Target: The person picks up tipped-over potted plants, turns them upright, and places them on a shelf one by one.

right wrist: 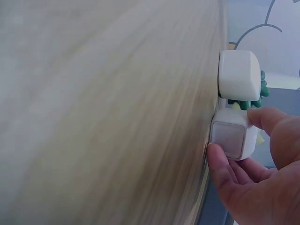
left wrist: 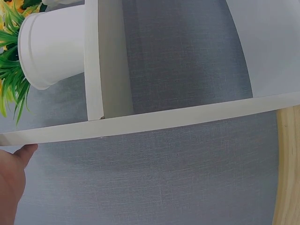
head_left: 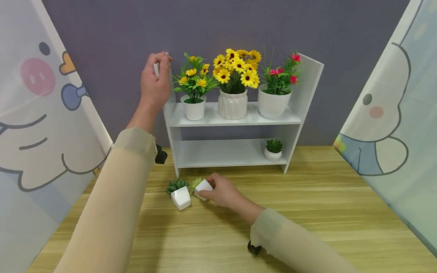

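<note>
My left hand (head_left: 155, 79) grips the top of the left side panel of a white two-tier shelf (head_left: 236, 124); its thumb shows against that panel's edge (left wrist: 154, 123) in the left wrist view. Down on the table, my right hand (head_left: 224, 191) pinches a small white square pot (head_left: 204, 189) between thumb and fingers. This potted succulent lies tipped on its side, its pale yellow-green leaves (head_left: 196, 182) pointing away from me. Just left of it lies another tipped white pot (head_left: 181, 198) with a dark green succulent (head_left: 176, 185).
On the upper tier stand a yellow-flowered plant (head_left: 194, 77), sunflowers in a ribbed white pot (head_left: 233, 105) and a pink-flowered plant (head_left: 275, 103). A small potted succulent (head_left: 273, 146) sits at the lower tier's right end. Behind the wooden table (head_left: 211, 247) rises a grey wall (head_left: 233, 17).
</note>
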The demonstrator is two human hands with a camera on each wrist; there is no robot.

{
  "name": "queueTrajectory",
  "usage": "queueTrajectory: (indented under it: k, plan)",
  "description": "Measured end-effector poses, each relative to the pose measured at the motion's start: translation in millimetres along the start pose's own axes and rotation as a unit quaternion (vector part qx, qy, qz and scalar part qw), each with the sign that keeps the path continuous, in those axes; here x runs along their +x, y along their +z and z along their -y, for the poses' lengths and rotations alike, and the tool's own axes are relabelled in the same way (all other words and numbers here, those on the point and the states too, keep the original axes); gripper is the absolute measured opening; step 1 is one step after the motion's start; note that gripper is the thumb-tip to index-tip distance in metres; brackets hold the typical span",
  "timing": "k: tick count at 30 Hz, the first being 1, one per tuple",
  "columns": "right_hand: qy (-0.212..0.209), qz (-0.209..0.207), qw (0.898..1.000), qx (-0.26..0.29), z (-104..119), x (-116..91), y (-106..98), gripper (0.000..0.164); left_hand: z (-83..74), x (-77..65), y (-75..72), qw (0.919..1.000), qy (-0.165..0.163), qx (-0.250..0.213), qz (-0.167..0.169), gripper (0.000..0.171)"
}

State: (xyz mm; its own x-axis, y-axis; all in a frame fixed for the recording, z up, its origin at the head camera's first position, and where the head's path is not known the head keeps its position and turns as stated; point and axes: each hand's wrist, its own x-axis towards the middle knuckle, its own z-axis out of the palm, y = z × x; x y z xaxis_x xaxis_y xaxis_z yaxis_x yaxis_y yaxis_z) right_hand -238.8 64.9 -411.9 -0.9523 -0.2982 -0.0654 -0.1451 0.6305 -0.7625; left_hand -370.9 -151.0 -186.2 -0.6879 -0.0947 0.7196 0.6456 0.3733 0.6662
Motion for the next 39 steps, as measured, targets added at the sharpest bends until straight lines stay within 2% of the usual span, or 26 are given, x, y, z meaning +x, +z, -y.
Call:
queueTrajectory:
  k: [16, 25, 32, 39]
  plan:
    - [-0.027, 0.021, 0.999, 0.019, -12.7, -10.7, -16.7, 0.049, -1.2, -0.8, -0.2, 0.9999, -0.011, 0.004, 0.002, 0.041]
    - [-0.04, 0.041, 0.998, 0.02, -23.4, -13.2, -22.3, 0.05, -0.4, 0.0, -0.2, 1.0, -0.006, 0.005, 0.001, 0.038]
    - [-0.051, 0.052, 0.997, 0.025, -31.1, -13.8, -25.5, 0.058, -0.6, -0.4, 0.5, 1.0, -0.007, 0.005, 0.0, 0.038]
    - [-0.05, 0.058, 0.997, 0.033, -33.3, -14.7, -28.5, 0.055, -2.3, -0.9, 0.6, 1.0, -0.008, 0.004, 0.0, 0.039]
